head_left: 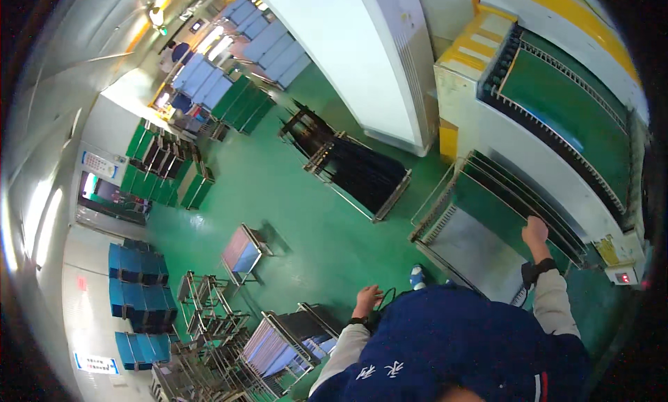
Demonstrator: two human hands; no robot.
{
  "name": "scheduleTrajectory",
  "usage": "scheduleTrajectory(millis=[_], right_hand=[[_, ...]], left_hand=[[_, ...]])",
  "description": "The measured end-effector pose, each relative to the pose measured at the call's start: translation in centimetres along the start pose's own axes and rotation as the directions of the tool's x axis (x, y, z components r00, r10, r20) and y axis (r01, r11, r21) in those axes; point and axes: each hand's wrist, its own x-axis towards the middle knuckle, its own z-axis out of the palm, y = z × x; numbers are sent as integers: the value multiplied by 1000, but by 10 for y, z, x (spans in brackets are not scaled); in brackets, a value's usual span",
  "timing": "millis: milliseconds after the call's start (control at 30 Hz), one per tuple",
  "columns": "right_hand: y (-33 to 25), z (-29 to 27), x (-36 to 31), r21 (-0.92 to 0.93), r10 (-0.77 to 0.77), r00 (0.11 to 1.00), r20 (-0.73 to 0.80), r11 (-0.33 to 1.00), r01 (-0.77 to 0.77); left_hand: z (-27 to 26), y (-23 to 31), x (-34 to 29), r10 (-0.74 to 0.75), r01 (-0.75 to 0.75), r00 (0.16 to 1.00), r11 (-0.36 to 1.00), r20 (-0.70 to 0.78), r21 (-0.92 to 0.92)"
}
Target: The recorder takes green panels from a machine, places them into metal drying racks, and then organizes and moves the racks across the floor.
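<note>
My right hand (535, 232) is closed at the upper edge of a green panel (487, 200), which stands in a metal slotted rack (431, 228) on the right. Its fingertips are partly hidden. A pale grey sheet surface (473, 252) shows in the near part of that rack. My left hand (365, 302) hangs by my body with loosely parted fingers and nothing in it. A black cord (390, 294) loops beside it. Dark bands sit round both wrists.
Beyond the rack stands a pale machine with a slotted feed of green panels (557, 99). A rack of dark panels (362, 176) and a tall white cabinet (362, 54) are ahead. A small cart (245, 250) and several metal racks (278, 346) stand left.
</note>
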Motion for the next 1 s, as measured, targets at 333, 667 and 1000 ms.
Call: scheduleTrajectory(millis=[333,667,1000], right_hand=[[-13,-21,-8,-75,88,991,103,994,-80],[-13,-23,-12,-6,79,995,53,997,-79],[-15,-26,-10,-21,115,991,63,993,-114]], left_hand=[[-14,-17,18,47,-48,999,998,-11,-50],[-10,-11,8,38,-38,999,997,-1,-68],[-8,-10,15,-22,22,1000,1000,-22,-13]])
